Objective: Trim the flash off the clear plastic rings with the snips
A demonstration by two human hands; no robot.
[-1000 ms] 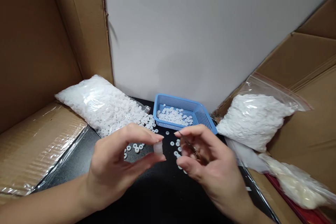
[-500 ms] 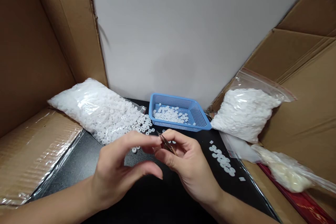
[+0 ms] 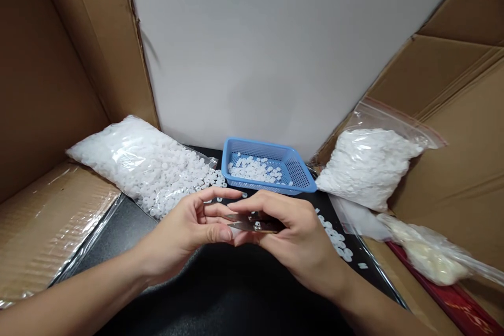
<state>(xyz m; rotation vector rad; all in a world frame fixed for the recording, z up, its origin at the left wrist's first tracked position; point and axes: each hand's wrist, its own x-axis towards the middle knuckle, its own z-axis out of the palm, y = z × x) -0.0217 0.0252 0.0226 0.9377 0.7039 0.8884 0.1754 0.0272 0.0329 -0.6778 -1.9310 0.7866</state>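
Observation:
My right hand [image 3: 295,226] is wrapped round a pair of small metal thread snips [image 3: 262,227], whose pointed blades face left. The blades are slightly apart. My left hand [image 3: 197,231] is closed, with its thumb against a small white plastic piece [image 3: 235,232] just below the blade tips. Fingers cover most of that piece. Both hands are close together above the black table [image 3: 236,294]. Behind them sits a blue perforated basket [image 3: 270,186] with many white ring-shaped pieces [image 3: 252,169] in it.
To the left, a large clear bag of white rings [image 3: 145,163] spills pieces toward the basket. Loose white rings [image 3: 338,241] lie right of my right hand. Farther right are another filled bag [image 3: 366,168] and a bag of cream-coloured contents [image 3: 437,260]. Cardboard walls [image 3: 464,131] stand around.
My left thumb and fingers have closed in toward the snips. My right hand has turned, so the snips now lie nearly level, blades pointing left. The view has shifted slightly.

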